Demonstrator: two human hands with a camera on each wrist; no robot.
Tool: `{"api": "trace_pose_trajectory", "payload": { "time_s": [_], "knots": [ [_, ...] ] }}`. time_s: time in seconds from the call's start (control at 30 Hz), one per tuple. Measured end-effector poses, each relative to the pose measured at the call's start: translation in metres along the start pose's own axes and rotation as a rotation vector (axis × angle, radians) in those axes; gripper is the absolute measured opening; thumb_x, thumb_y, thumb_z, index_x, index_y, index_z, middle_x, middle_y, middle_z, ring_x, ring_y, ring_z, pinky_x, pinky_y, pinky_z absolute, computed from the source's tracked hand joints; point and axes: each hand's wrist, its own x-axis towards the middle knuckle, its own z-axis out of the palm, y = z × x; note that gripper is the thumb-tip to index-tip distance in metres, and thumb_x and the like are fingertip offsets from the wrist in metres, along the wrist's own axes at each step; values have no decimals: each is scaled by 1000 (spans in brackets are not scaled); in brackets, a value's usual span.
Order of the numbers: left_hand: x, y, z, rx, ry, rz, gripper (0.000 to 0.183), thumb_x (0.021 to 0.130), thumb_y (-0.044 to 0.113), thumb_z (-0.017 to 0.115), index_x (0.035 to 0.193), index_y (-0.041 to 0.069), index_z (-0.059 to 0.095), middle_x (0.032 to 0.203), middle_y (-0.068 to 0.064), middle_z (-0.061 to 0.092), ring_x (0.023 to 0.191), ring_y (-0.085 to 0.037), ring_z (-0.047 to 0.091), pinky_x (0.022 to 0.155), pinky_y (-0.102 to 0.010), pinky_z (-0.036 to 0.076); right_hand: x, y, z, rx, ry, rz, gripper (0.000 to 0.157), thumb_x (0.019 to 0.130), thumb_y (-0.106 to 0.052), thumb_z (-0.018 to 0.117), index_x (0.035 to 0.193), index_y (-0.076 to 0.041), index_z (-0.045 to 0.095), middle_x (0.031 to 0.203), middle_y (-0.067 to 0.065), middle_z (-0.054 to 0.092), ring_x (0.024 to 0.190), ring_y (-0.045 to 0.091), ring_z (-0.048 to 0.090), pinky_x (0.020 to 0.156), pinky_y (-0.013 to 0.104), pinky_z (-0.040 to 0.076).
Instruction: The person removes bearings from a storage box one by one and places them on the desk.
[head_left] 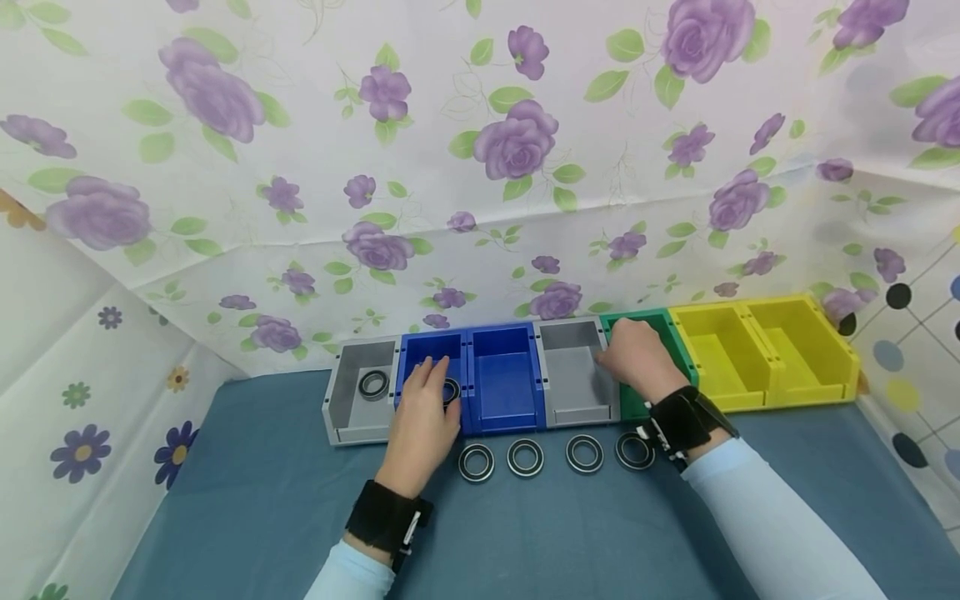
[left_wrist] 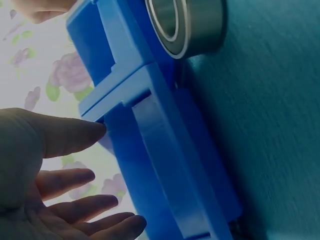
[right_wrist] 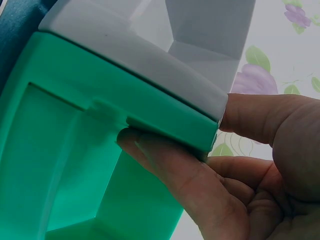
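My left hand (head_left: 423,421) hovers over the left blue bin (head_left: 431,343), fingers extended and apart. A ball bearing (head_left: 451,392) shows beside its thumb, partly hidden by the hand. The left wrist view shows nothing between the spread fingers (left_wrist: 85,207). My right hand (head_left: 641,358) pinches the adjoining walls of the green bin (head_left: 663,325) and the right grey bin (head_left: 577,379). In the right wrist view the index finger reaches inside the green bin (right_wrist: 75,150), and the thumb lies by the grey bin's edge (right_wrist: 200,95).
Several bearings (head_left: 525,457) lie in a row on the blue-green cloth (head_left: 247,500) before the bins. Another bearing (head_left: 373,385) sits in the left grey bin (head_left: 341,392). A second blue bin (head_left: 504,383) and two yellow bins (head_left: 810,342) complete the row against the flowered sheet (head_left: 450,167).
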Motion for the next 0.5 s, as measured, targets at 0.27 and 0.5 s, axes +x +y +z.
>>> {"api": "trace_pose_trajectory", "payload": {
  "time_s": [0.27, 0.5],
  "knots": [
    [9, -2, 9, 27, -78, -39, 60, 84, 10, 66, 140, 15, 42, 146, -19, 36, 137, -37, 31, 99, -54, 40, 0, 0, 0, -14, 12, 10, 30, 86, -27, 63, 70, -3, 61, 53, 2, 43, 47, 17, 51, 41, 25, 40],
    [15, -7, 16, 46, -124, -64, 56, 84, 10, 65, 137, 14, 46, 147, -20, 35, 139, -38, 28, 103, -54, 37, 1, -1, 0, -19, 8, -1, 30, 87, -27, 63, 70, -3, 61, 53, 2, 43, 48, 18, 51, 41, 25, 39]
  ]
}}
